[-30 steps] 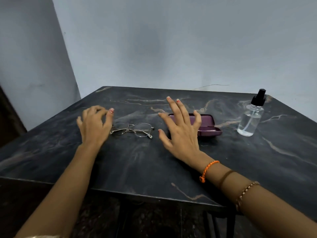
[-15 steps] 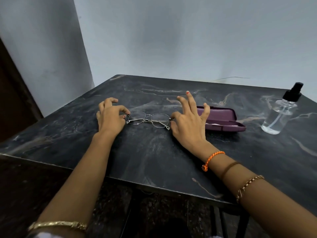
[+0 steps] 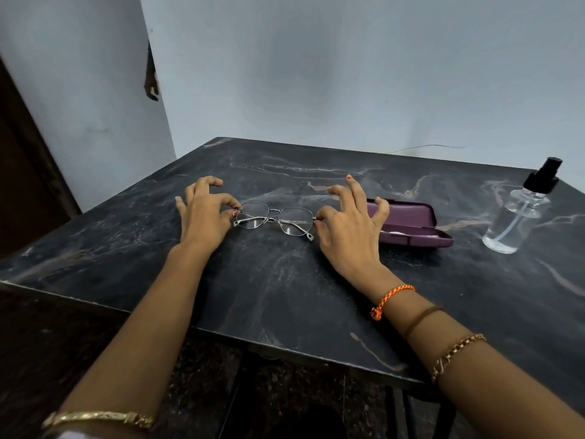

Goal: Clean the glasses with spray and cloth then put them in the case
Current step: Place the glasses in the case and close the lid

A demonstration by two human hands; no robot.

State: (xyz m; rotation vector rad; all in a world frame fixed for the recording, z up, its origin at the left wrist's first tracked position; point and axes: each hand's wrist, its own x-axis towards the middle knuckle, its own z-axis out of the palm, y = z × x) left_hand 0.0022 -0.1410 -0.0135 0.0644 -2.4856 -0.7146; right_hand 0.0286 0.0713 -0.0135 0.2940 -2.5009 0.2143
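Both ends of the glasses (image 3: 274, 219) are pinched by the left hand (image 3: 205, 213) and right hand (image 3: 348, 226); nothing is cleaned yet, and the spray bottle (image 3: 519, 213) and case (image 3: 411, 223) sit untouched.

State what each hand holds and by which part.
Both pinch the glasses: left hand at its left frame end, right hand at the right end.

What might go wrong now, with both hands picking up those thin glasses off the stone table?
1. The left hand and right hand pinch only the outer ends of the glasses; the thin metal frame might bend or slip.
2. The lenses lie near the hard table; dragging them may scratch.
3. The spray bottle stands close to the table's right edge, so a hasty reach might topple it.
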